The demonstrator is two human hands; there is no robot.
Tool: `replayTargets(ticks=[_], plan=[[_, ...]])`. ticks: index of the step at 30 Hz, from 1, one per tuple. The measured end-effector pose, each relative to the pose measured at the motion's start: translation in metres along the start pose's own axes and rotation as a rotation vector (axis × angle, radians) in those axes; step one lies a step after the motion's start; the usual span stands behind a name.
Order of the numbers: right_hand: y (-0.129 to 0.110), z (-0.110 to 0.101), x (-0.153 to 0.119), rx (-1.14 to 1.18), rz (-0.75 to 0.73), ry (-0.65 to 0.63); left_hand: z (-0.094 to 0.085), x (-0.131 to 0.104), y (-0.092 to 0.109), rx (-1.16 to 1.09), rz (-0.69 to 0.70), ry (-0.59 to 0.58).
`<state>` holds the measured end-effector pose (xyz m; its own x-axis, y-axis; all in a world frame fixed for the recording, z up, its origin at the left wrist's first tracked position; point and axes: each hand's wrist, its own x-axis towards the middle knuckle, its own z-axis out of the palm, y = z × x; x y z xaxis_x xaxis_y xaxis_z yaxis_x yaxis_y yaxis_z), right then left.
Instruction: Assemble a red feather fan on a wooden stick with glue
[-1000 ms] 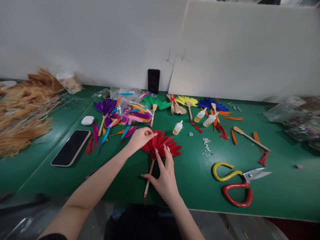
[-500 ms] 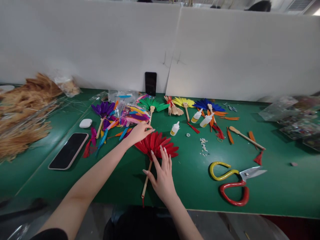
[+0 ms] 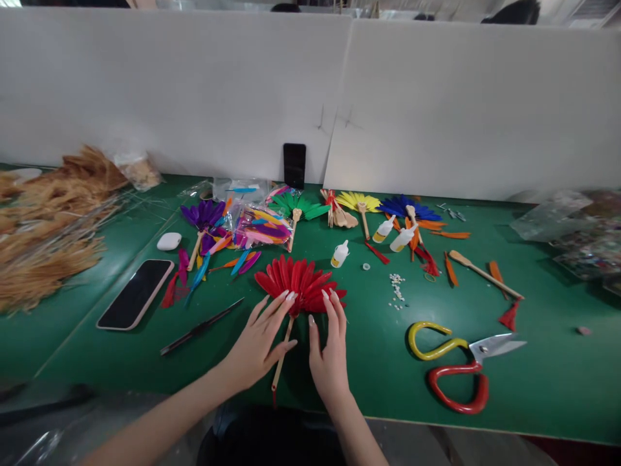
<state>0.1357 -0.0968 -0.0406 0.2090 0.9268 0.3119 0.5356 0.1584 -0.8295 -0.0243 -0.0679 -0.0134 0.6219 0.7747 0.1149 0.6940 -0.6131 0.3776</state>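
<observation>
A red feather fan [image 3: 298,281] lies flat on the green table, its feathers spread away from me and its thin wooden handle [image 3: 284,356] pointing toward my body. My left hand [image 3: 259,336] rests with its fingertips on the left lower part of the feathers, fingers stretched out. On the right lower feathers lie the fingertips of my right hand [image 3: 330,349], its thumb held apart. Neither hand is wrapped round the fan. Left of my left hand, dark slim tweezers [image 3: 201,327] lie on the table.
Large scissors [image 3: 451,359] with yellow and red handles lie at right. Glue bottles [image 3: 340,254] stand beyond the fan, near small white beads [image 3: 396,288]. Purple [image 3: 204,217], green [image 3: 298,207], yellow [image 3: 359,202] and blue [image 3: 406,207] fans line the back. A phone [image 3: 136,294] lies at left.
My left hand has come back from beyond the fan's top left onto its lower feathers, and its fingers have spread. The tweezers now show. My right hand has shifted slightly right.
</observation>
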Motion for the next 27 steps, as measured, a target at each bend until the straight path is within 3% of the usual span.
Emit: replayTargets(ticks=[4,7,10,14,22,27], plan=[[0.001,-0.004,0.001,0.090,-0.014,0.168,0.015,-0.008,0.008,0.079,-0.065,0.021],[0.006,-0.010,0.000,0.160,-0.041,0.288,0.022,-0.014,0.013,0.132,-0.208,0.170],[0.015,-0.019,-0.001,0.163,-0.085,0.315,0.024,-0.025,0.020,0.120,-0.383,0.290],[0.023,-0.031,-0.002,0.135,-0.108,0.270,0.024,-0.033,0.029,0.040,-0.530,0.285],[0.022,-0.035,-0.004,0.104,-0.115,0.187,0.033,-0.025,0.031,0.020,-0.539,0.188],[0.022,-0.033,-0.004,0.075,-0.096,0.147,0.039,-0.022,0.032,0.189,-0.433,0.282]])
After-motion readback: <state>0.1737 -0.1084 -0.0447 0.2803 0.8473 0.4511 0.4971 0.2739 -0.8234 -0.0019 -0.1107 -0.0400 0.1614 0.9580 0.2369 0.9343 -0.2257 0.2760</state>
